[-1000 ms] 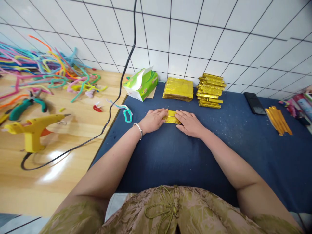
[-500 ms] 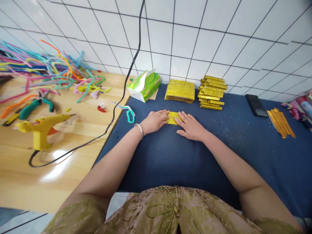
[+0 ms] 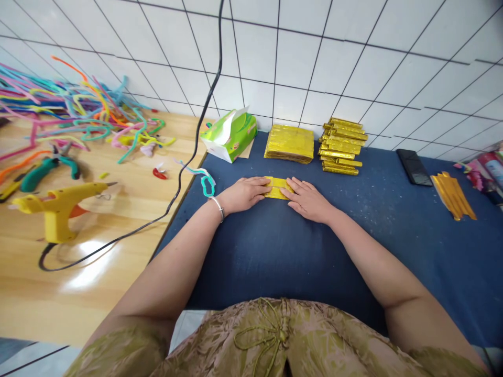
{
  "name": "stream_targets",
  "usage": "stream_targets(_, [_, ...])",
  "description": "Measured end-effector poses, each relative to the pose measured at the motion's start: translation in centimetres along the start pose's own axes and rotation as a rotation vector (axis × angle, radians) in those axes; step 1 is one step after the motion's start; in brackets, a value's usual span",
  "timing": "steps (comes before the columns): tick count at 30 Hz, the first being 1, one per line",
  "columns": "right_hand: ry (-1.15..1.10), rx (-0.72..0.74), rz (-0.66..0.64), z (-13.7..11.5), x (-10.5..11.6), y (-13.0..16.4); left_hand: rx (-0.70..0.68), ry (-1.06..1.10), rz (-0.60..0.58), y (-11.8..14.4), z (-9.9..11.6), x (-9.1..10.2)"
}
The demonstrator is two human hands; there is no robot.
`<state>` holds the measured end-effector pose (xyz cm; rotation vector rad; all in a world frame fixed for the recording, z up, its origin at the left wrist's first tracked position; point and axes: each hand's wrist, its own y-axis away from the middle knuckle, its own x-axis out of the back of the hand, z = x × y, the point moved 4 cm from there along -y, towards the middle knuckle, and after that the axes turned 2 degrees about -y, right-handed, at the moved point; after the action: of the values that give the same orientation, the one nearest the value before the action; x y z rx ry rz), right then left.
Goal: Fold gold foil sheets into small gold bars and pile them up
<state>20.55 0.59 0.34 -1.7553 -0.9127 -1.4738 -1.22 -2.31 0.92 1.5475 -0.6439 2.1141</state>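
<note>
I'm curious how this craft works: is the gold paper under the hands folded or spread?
Apparently folded: the gold paper shows a lengthwise seam and looks narrower than the stacked sheets behind.

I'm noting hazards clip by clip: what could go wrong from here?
The gold sheet might crease unevenly if the left hand and right hand, resting on its ends, press unequally. The uneven pile of gold strips could topple if nudged. A leftward sweep might snag the black cord and drag the glue gun it runs to.
</note>
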Motion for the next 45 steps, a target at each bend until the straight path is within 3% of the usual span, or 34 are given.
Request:
stream_targets(14, [0.016,0.025,-0.008,0.2,0.4,-0.2,-0.012,-0.05,0.007,0.0,0.4,0.0])
stream_targets(24, [0.008,0.077,0.029,0.2,0.9,-0.6,0.051,-0.043,0.047,-0.5,0.9,0.5])
stream_targets(36, [0.017,0.09,0.157,0.3,0.1,-0.2,-0.058,-0.129,0.059,-0.3,0.4,0.2])
stream_targets(45, [-0.017,0.114,0.219,-0.2,0.5,0.0,-0.005,-0.158,0.075,-0.1,1.0,0.9])
